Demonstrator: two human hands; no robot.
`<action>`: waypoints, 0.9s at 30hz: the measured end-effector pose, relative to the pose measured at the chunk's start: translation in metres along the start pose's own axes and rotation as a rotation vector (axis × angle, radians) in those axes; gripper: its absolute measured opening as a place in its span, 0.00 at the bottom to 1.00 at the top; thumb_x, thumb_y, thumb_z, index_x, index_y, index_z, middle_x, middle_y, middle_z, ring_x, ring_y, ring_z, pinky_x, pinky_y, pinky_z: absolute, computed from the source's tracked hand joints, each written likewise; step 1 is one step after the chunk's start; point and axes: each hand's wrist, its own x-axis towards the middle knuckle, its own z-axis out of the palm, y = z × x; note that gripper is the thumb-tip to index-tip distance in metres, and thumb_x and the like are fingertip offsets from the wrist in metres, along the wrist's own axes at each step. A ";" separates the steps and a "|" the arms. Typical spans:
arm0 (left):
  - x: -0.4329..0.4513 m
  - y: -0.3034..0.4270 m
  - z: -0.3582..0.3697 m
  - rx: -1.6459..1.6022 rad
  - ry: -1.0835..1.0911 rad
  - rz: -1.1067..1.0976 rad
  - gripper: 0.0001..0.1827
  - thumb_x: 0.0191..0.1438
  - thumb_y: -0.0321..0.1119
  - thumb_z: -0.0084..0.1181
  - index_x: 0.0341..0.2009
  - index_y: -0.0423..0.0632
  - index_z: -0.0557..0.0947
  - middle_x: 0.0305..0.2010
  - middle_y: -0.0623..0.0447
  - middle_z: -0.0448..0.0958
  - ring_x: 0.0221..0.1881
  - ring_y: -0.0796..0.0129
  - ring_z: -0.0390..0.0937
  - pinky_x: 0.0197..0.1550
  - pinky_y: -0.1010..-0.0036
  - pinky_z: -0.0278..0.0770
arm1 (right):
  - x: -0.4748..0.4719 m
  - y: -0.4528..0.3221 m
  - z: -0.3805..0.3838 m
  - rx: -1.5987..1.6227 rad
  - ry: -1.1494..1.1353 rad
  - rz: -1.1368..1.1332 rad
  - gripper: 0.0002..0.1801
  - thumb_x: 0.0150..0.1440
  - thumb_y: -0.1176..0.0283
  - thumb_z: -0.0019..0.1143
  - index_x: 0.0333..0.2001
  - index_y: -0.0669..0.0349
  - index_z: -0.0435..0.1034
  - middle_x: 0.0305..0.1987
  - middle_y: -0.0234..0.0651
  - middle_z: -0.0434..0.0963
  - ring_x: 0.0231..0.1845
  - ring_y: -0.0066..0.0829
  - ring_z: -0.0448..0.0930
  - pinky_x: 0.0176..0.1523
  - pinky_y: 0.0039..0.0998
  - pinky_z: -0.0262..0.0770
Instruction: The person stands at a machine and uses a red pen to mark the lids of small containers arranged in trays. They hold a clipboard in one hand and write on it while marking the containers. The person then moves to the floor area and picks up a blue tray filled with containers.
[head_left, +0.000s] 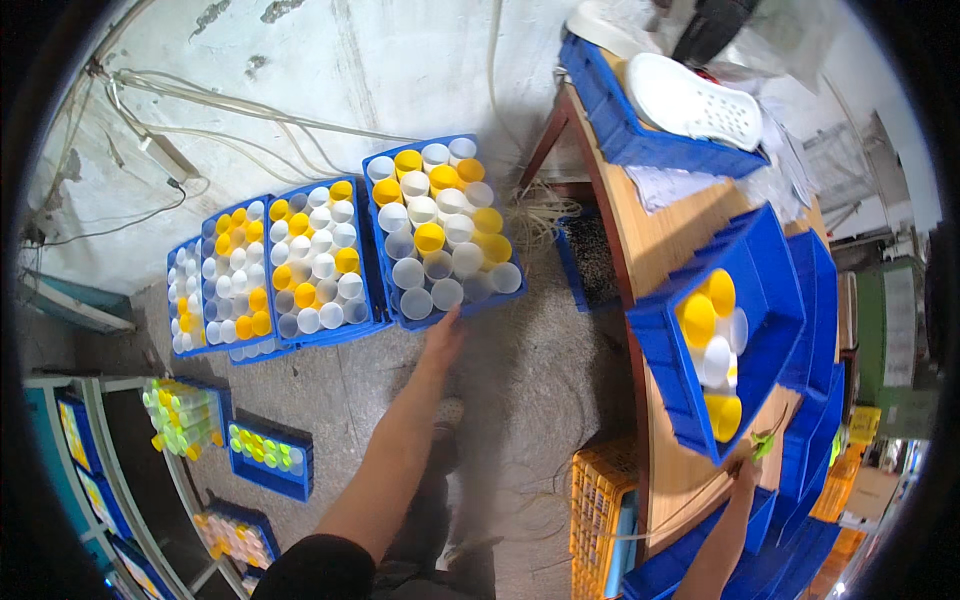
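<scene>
My left hand (445, 341) is at the near rim of a blue plastic crate (480, 309), its fingertips over the edge and the rest of its grip partly hidden. Rows of white, translucent and yellow plastic cups (451, 228) stand in that crate. On the right, my right hand (745, 474) is low over the wooden table (679, 247), by the lower corner of a tilted blue bin (675, 390). Several yellow and white cups (699, 319) lie loose in this bin. A small green thing (763, 444) is at my right fingertips; whether I hold it is unclear.
More crates of cups (313, 255) line the wall to the left. Small blue trays (270, 476) stand on the floor beside a metal rack (135, 480). An orange plastic crate (600, 502) is by the table. White clogs (694, 101) sit at the table's far end. Cables (247, 112) run along the wall.
</scene>
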 end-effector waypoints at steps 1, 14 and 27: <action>0.013 -0.002 0.018 -0.186 0.138 0.024 0.25 0.54 0.43 0.65 0.52 0.45 0.74 0.48 0.49 0.73 0.46 0.59 0.74 0.42 0.68 0.77 | -0.007 -0.024 -0.001 0.478 -0.170 0.250 0.14 0.61 0.66 0.54 0.23 0.57 0.65 0.13 0.31 0.65 0.11 0.26 0.64 0.18 0.30 0.65; -0.140 0.065 -0.019 -0.303 0.639 0.114 0.22 0.51 0.32 0.59 0.50 0.36 0.75 0.45 0.44 0.78 0.36 0.59 0.79 0.35 0.63 0.79 | -0.298 -0.228 0.053 0.288 -0.234 -0.155 0.20 0.63 0.57 0.43 0.49 0.62 0.68 0.32 0.30 0.70 0.25 0.20 0.71 0.20 0.21 0.65; -0.586 -0.078 -0.121 0.429 1.495 0.033 0.37 0.43 0.39 0.53 0.60 0.39 0.72 0.34 0.35 0.82 0.41 0.42 0.81 0.47 0.56 0.75 | -0.538 -0.197 0.114 -1.003 -1.627 -1.412 0.25 0.63 0.51 0.49 0.45 0.64 0.60 0.31 0.59 0.78 0.35 0.62 0.79 0.40 0.54 0.73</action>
